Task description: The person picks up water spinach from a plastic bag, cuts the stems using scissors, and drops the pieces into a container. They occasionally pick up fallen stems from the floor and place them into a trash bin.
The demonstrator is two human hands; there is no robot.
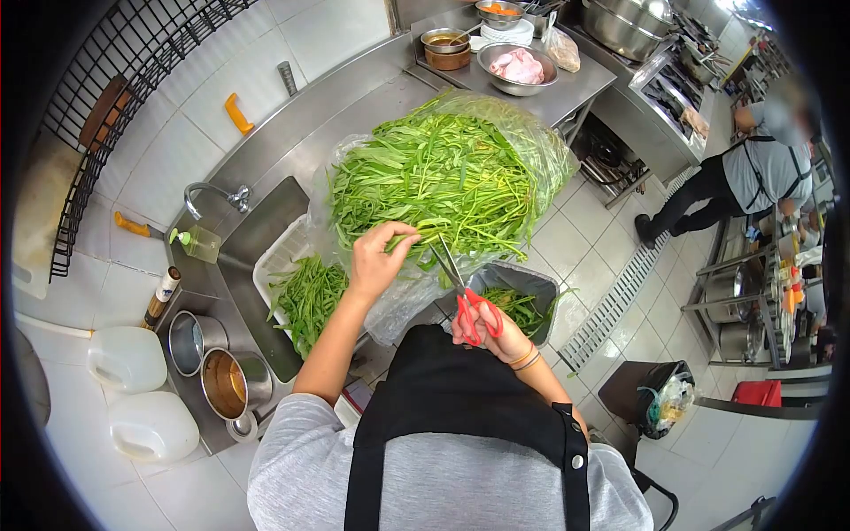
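Observation:
A big heap of long-stemmed leafy greens [425,173] lies in a clear plastic bag [540,146] on the steel counter. My left hand [379,257] pinches a few stems at the heap's near edge. In my right hand [491,334] is a pair of scissors [462,292] with red handles, its blades parted and pointing at the stems. Left of my left arm, more greens [310,296] fill a white basket [268,265] over the sink. Below the scissors, a lined bin [544,296] holds stems and leaves.
Pots [232,382], white jugs [142,425] and a soap bottle [200,243] stand left of the sink [282,208]. Behind the heap sits a bowl of raw meat [518,69]. Another person [761,168] stands at right, past a floor drain [611,305] and a black bin [630,394].

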